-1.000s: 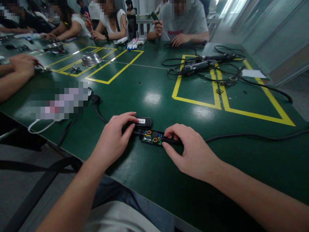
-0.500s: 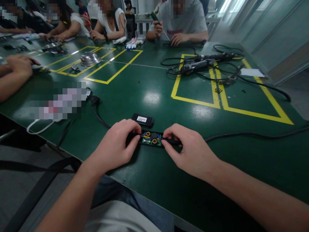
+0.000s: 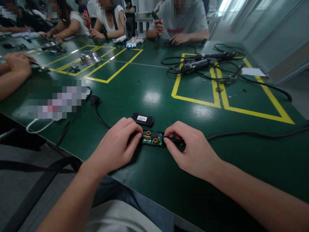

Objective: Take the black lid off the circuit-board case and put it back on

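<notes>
A small green circuit board [image 3: 152, 138] with copper coils, a glass fuse and coloured wires lies in a black case half on the table. My left hand [image 3: 118, 141] is closed at the left end of the board, thumb and forefinger pinching by the wires there; its grip partly hides that end. At the other end my right hand [image 3: 190, 146] pinches the black cable [image 3: 177, 140] where its thin wires meet the board. Just behind the board rests the black case cover [image 3: 143, 119] with a white label.
A black plug [image 3: 94, 100] and a blurred-out power strip [image 3: 60, 101] lie to the left. Black electric screwdrivers [image 3: 199, 66] with looped cables sit inside yellow tape at the back right. A metal bowl [image 3: 90, 58] stands further back; co-workers sit across the table [image 3: 145, 83].
Both hands and the board have shifted very slightly to the right. My right thumb and forefinger have moved a little off the board, showing more of its right end.
</notes>
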The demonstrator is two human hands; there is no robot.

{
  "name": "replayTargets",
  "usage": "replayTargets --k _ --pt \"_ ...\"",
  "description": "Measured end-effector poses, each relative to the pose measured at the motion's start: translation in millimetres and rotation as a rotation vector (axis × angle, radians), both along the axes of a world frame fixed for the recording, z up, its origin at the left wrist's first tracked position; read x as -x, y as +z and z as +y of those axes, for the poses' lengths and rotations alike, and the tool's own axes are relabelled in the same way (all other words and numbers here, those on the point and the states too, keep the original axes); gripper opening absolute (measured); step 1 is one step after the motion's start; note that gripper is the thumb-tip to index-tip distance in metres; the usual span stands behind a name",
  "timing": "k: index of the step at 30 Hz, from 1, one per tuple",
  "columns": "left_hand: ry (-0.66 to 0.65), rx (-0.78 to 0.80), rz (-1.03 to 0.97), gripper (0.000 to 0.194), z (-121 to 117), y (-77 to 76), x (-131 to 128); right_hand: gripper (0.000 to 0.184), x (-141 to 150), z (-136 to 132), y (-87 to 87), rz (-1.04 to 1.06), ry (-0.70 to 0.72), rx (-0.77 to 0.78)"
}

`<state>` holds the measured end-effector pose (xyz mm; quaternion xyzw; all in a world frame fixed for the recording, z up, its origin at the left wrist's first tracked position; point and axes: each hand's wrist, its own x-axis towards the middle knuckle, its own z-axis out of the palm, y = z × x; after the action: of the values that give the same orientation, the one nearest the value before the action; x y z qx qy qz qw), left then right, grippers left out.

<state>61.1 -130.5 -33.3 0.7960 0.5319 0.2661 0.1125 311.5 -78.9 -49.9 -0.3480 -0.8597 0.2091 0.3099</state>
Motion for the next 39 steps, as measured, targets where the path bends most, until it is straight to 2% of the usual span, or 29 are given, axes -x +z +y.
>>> replayTargets --k 12,22,26,32,34,37,39 --pt "0.088 0.056 -0.073 0.013 0.0 -0.2 0.3 0.016 -0.1 3.5 0.6 0.032 0.017 0.016" --pt "-0.002 0.002 -0.077 0.016 1.2 -1.0 -1.4 0.014 -0.2 2.8 0.6 -0.03 0.002 0.02" --pt "0.031 -0.071 0.012 0.016 0.0 -1.2 -2.5 0.014 -0.6 2.8 -0.3 -0.074 -0.01 0.022" --pt "0.046 -0.035 0.007 0.015 -0.6 -1.8 -1.7 0.015 0.4 5.5 -7.3 -0.064 -0.004 0.003" --pt "0.071 -0.036 -0.003 0.014 0.4 -2.7 -2.0 0.013 0.0 2.9 -2.0 -0.02 -0.012 -0.035" --pt "0.123 -0.066 -0.012 0.021 2.8 -6.6 -3.2 0.013 -4.4 -10.6 19.4 0.183 -0.008 -0.053" --pt "0.149 -0.068 -0.009 0.031 4.6 -10.0 -4.0 0.021 -7.9 -27.0 34.8 0.3 0.067 0.077"
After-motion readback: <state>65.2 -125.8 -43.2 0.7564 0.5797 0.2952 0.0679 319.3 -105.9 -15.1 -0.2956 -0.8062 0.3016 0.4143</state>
